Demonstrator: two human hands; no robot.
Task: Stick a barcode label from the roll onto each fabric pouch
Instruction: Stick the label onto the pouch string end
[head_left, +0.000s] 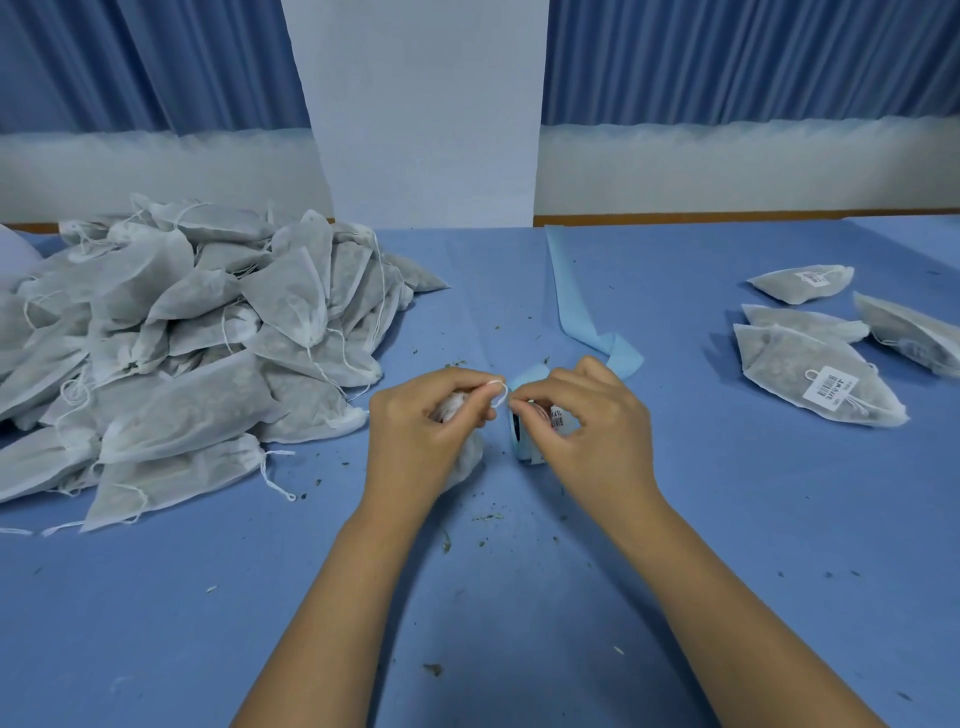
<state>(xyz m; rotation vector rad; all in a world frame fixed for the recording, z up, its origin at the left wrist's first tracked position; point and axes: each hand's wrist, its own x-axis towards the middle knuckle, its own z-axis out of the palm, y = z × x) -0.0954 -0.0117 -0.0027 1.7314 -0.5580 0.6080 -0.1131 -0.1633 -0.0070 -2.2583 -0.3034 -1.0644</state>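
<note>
The left hand (426, 421) is clenched around a fabric pouch (465, 457), its thumb and forefinger pinching the white drawstring loop (500, 392) that sticks up between the two hands; the right hand (587, 421) curls around the label roll (530, 447), which stands on edge just right of the pouch, and its fingertips meet right beside the loop; whether they pinch a label cannot be told. A barcode print shows on the roll under the right fingers; a pale blue backing strip (571, 291) runs from the roll away toward the far edge of the blue table (519, 597). On the left lies a large pile of pouches (182, 338), drawstrings trailing; well apart on the right lie a few labelled pouches (810, 379), the nearest bearing a white barcode label (830, 387). Dark crumbs (488, 517) are scattered over the cloth near the wrists; blue curtains (727, 57) hang behind.
</note>
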